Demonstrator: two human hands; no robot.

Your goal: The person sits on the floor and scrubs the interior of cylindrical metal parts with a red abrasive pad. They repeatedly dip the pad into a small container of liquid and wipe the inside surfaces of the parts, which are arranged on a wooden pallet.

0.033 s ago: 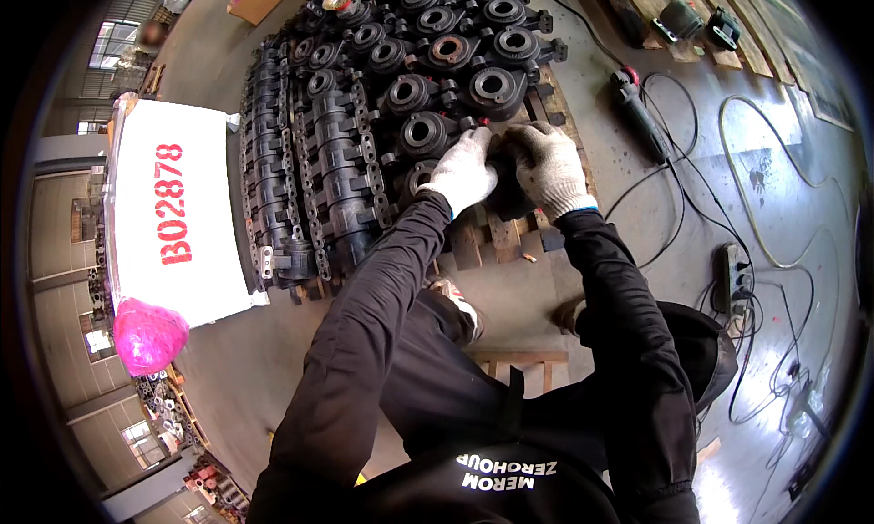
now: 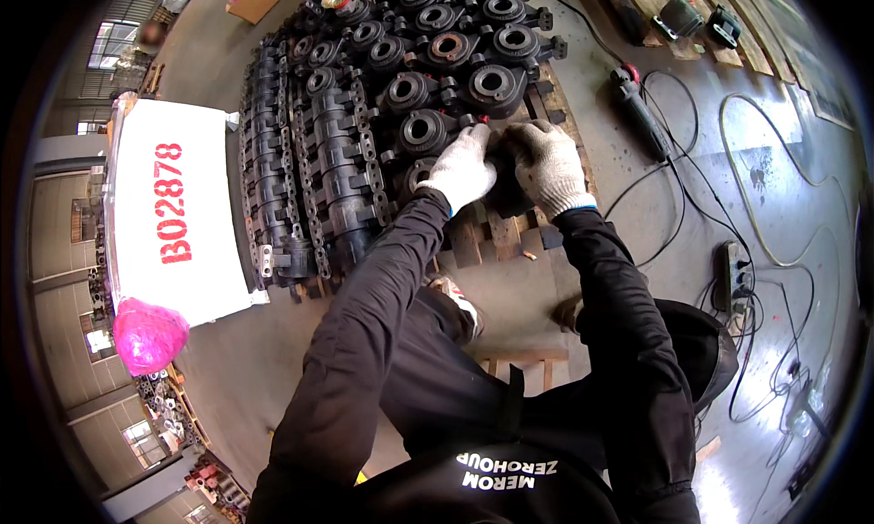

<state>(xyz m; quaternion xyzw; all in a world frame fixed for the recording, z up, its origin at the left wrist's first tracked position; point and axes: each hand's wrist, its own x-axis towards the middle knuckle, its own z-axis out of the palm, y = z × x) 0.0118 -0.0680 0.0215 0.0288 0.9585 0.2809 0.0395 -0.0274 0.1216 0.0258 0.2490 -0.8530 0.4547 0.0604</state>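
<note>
Between my hands, at the near right corner of a wooden pallet (image 2: 505,237), is a black metal part (image 2: 510,194), partly covered by my gloves. My left hand (image 2: 462,169), in a white knit glove, grips its left side, and a small red thing (image 2: 482,119) shows at the fingertips. The fingers of my right hand (image 2: 550,167), gloved alike, curl over the part's upper right. Just left of my left hand sits a black casting with a round bore (image 2: 424,132). Another bored casting (image 2: 493,84) lies beyond my fingers.
Several similar castings and black track chains (image 2: 339,173) fill the pallet. A white board (image 2: 196,205) with red stencilling stands left, a pink bundle (image 2: 151,335) at its near end. An angle grinder (image 2: 640,114), cables and a power strip (image 2: 731,278) lie on the floor at right.
</note>
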